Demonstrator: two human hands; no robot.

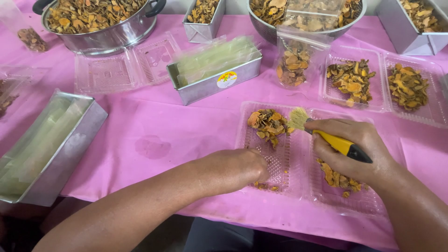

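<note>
Pink-covered worktop [154,135] carries a clear hinged tray [280,158] near its front edge: light, flimsy, hold by the rim. Left hand [233,170] presses it, fingers together. Right hand [354,149] fingers clamp a yellow-handled brush [326,137] beside brittle dried slices [268,123].

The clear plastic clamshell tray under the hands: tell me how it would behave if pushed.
The clamshell tray looks thin and see-through, so probably light and flexy. Lying open on the smooth pink cloth, it would likely slide easily. The left hand pressing on it suggests it needs steadying.
</note>
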